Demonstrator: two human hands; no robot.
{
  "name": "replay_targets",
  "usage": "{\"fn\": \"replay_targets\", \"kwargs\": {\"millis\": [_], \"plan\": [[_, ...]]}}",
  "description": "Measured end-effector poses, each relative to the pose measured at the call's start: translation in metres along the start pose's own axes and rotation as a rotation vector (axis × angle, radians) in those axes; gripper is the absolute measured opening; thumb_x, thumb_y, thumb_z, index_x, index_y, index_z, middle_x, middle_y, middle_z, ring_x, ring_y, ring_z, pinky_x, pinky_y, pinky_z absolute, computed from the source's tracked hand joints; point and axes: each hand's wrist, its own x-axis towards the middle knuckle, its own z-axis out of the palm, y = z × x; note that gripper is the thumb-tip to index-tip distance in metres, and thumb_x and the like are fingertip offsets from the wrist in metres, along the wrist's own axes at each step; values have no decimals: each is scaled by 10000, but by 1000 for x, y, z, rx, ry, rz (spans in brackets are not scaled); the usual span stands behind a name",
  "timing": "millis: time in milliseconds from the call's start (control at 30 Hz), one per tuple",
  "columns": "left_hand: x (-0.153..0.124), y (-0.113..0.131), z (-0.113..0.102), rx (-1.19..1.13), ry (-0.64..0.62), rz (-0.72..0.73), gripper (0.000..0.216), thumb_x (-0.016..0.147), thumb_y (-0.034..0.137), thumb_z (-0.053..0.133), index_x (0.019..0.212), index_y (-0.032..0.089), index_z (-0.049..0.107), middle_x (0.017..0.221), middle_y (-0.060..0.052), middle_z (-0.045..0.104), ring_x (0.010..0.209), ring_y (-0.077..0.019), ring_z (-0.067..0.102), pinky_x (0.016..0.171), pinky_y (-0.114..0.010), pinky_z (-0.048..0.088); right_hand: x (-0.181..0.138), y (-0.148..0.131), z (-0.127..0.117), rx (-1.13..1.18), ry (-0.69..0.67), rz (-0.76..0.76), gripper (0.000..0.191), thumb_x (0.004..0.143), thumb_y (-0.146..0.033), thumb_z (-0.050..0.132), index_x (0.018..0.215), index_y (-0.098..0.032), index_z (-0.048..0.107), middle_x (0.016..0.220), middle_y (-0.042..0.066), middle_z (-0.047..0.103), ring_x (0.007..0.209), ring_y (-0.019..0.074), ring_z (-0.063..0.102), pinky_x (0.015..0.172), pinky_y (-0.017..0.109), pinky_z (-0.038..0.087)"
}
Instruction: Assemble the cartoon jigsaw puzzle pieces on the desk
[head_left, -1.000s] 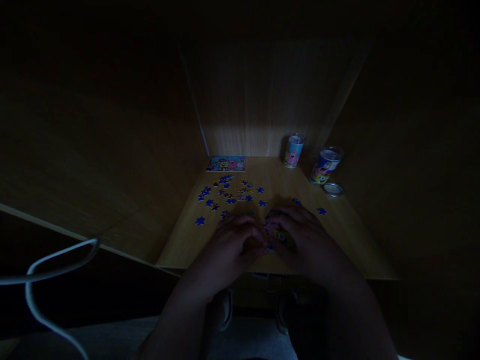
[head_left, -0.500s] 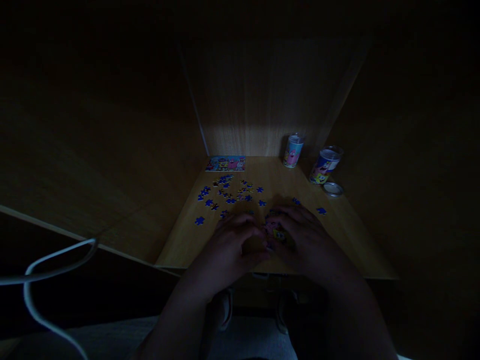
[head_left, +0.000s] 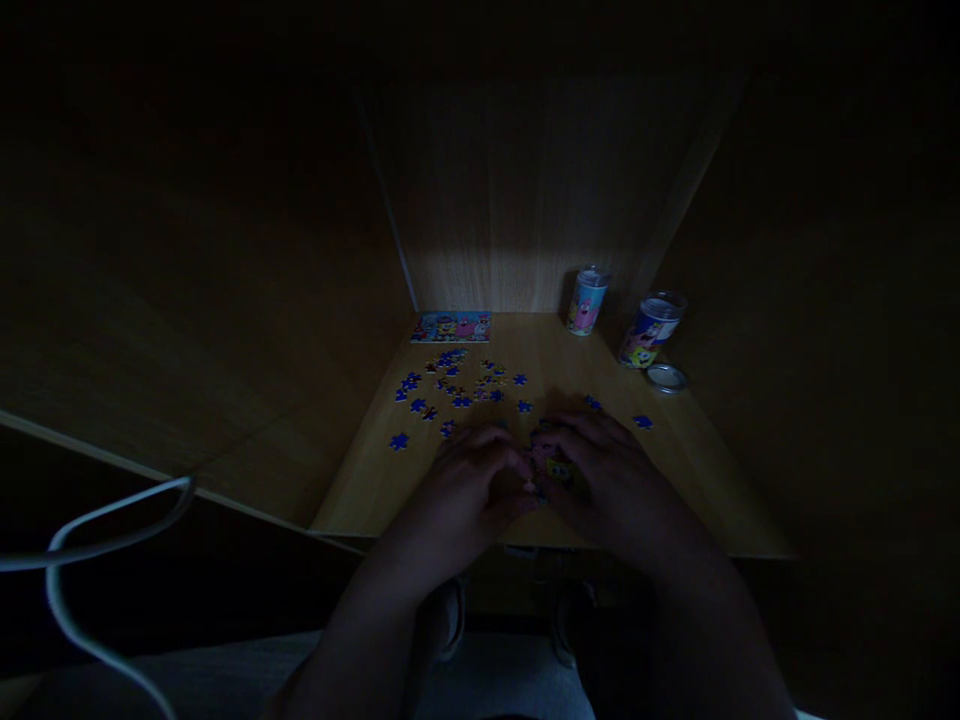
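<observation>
Left hand (head_left: pixel 474 478) and right hand (head_left: pixel 613 468) curled around partly joined puzzle (head_left: pixel 558 470), grip too dark to tell | puzzle: by surface's (head_left: pixel 375 500) near edge | loose pieces (head_left: pixel 463 402): toward left edge | picture card (head_left: pixel 451 328): far-left corner

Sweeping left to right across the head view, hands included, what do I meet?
White cable → lone blue puzzle piece → left hand → pink-and-yellow puzzle pieces between the hands → right hand → round metal lid.

Left grip (head_left: pixel 474 475) and right grip (head_left: pixel 604 465) nearly meet, both curled inward
The person's bare left forearm (head_left: pixel 375 605) and right forearm (head_left: pixel 709 590) slant up from below, converging.
</observation>
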Motion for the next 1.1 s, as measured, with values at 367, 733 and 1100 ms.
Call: {"fn": "replay_targets", "kwargs": {"millis": [367,733,1100], "plan": [[-8,8,-25,-32,3,-105,167,981,195,843,884,261,725,971,8,752,993,-223,706,868,-355,525,0,-3,-2,16,11,6,275,1070,-351,714,1344,-327,711,1478,65,741,1427,299,670,1298,620,488],[-17,-4,-51,351,142,-347,130,1009,242,763,881,240,742,1002,-48,790,998,-307,728,893,-441,541,-1,-2,-1,13,12,20,280,1068,-392,730,1340,-328,707,1494,57,733,1451,311,652,1319,629,469],[-5,-1,-14,335,117,-39,169,981,196,897,1079,245,768,1139,-36,801,1109,-302,712,1010,-494,550,0,-1,-1,14,17,15,283,1060,-355,737,1342,-336,716,1487,56,735,1445,313,658,1310,628,479]]}}
